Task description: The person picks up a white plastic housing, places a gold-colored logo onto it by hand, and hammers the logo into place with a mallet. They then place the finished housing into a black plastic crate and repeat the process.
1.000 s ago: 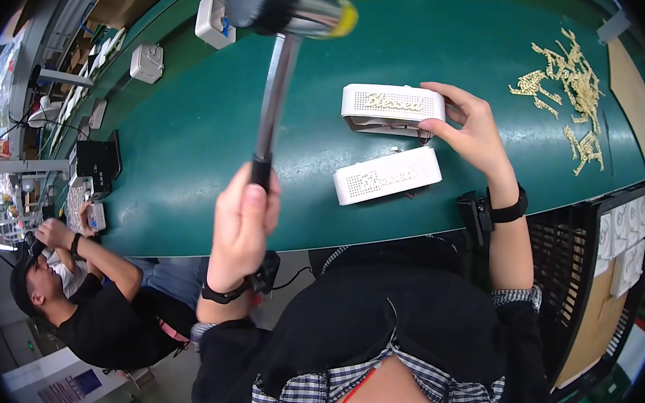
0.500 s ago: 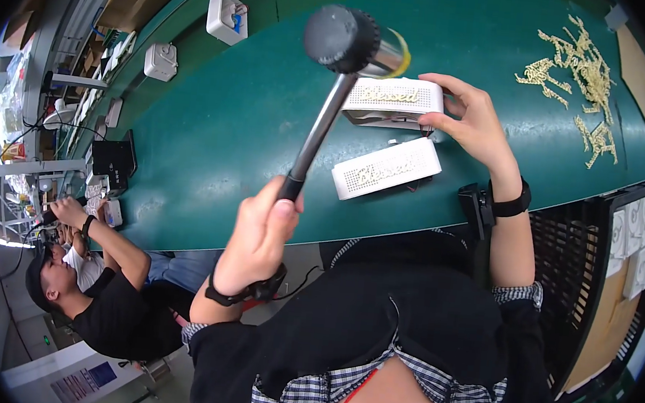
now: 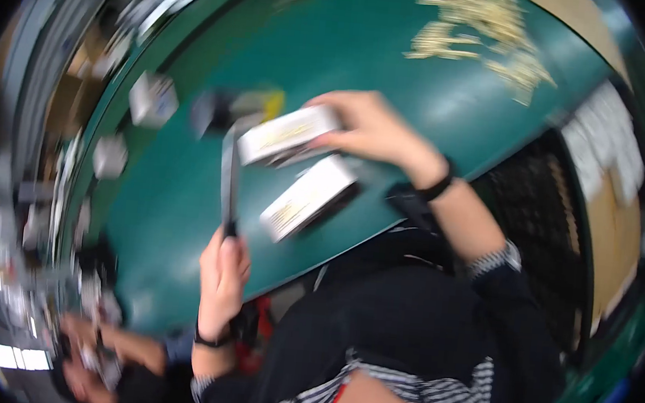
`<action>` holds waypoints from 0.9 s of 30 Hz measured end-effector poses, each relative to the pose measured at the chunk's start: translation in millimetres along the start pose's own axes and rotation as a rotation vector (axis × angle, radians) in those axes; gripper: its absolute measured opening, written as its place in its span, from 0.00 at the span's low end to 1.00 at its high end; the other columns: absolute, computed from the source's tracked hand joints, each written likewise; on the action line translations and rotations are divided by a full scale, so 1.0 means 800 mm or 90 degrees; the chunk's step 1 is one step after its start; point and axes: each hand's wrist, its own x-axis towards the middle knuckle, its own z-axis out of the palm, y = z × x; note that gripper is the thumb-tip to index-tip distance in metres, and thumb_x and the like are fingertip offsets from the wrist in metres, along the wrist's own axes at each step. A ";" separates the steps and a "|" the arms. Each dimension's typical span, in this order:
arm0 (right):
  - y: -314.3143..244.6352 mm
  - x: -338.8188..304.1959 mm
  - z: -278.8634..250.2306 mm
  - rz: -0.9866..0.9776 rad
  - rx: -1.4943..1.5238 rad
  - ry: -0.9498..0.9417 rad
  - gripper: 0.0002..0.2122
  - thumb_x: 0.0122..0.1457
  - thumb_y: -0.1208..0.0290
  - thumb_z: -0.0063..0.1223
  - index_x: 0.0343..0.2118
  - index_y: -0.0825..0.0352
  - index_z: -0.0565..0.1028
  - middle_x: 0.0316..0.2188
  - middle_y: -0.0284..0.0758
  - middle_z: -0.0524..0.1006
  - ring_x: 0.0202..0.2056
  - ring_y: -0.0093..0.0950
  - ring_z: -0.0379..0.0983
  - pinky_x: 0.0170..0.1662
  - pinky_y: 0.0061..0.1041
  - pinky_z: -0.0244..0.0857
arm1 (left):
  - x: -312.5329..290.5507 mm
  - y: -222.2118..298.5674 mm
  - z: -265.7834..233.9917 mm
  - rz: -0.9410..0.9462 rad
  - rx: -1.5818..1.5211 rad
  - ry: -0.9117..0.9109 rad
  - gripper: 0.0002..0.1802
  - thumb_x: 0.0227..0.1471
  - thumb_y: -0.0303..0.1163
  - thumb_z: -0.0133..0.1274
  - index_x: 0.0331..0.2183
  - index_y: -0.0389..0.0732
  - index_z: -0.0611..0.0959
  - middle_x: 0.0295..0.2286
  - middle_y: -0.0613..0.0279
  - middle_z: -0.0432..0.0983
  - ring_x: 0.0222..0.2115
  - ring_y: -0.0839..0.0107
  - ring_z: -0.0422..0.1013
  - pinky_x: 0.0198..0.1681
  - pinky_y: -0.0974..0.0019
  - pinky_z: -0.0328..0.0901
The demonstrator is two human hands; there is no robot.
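My left hand [image 3: 222,279] is wrapped round the handle of a mallet [image 3: 228,185]. The mallet's head, black at one end and yellow at the other, stands just left of a white perforated housing [image 3: 288,133]; blur hides whether they touch. With thumb and fingers my right hand [image 3: 367,125] grips the right end of that housing, which bears pale yellow raised lettering along its face. Nearer to me a second white housing [image 3: 310,199] of the same kind lies slanted on the green table [image 3: 173,242], and neither hand is on it.
Pale yellow lettering pieces [image 3: 484,20] lie heaped at the far right of the table. Two small white boxes [image 3: 153,100] stand along the far left side. A co-worker [image 3: 133,350] is at the lower left, and a black rack [image 3: 540,213] stands at the right.
The whole view has turned and blurred. The mallet's head has come down from above to beside the held housing. My right hand keeps its grip on that housing.
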 end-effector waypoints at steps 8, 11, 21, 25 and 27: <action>0.008 -0.047 -0.028 -0.058 -0.038 0.223 0.23 0.44 0.65 0.67 0.43 0.70 0.74 0.38 0.42 0.77 0.39 0.34 0.75 0.41 0.28 0.70 | 0.006 -0.001 -0.017 -0.038 -0.230 0.002 0.20 0.60 0.52 0.39 0.30 0.44 0.66 0.13 0.74 0.52 0.08 0.84 0.45 0.08 0.78 0.39; -0.033 -0.104 -0.078 -0.067 -0.043 0.394 0.22 0.44 0.74 0.68 0.44 0.68 0.73 0.41 0.38 0.76 0.43 0.28 0.74 0.44 0.26 0.71 | 0.013 -0.007 -0.023 0.044 -0.231 0.093 0.20 0.60 0.52 0.39 0.31 0.44 0.66 0.14 0.73 0.52 0.09 0.84 0.45 0.09 0.78 0.39; -0.114 -0.473 -0.387 0.235 -0.602 0.720 0.20 0.51 0.83 0.58 0.48 0.70 0.68 0.48 0.34 0.71 0.51 0.24 0.67 0.54 0.23 0.63 | 0.024 -0.061 -0.067 0.039 -0.124 0.289 0.20 0.60 0.53 0.39 0.32 0.45 0.69 0.15 0.73 0.55 0.10 0.85 0.46 0.09 0.78 0.39; -0.087 -0.531 -0.438 0.478 -0.653 0.500 0.20 0.42 0.83 0.62 0.41 0.68 0.69 0.40 0.33 0.72 0.45 0.24 0.68 0.48 0.25 0.64 | 0.019 -0.068 -0.079 0.031 -0.166 0.305 0.21 0.60 0.53 0.38 0.31 0.45 0.69 0.15 0.73 0.55 0.10 0.85 0.46 0.09 0.78 0.39; -0.077 -0.531 -0.447 0.532 -0.688 0.445 0.19 0.37 0.81 0.65 0.35 0.67 0.70 0.37 0.35 0.72 0.41 0.27 0.69 0.45 0.26 0.64 | 0.015 -0.071 -0.081 0.026 -0.181 0.311 0.21 0.60 0.53 0.38 0.31 0.45 0.69 0.15 0.73 0.55 0.10 0.85 0.46 0.09 0.78 0.39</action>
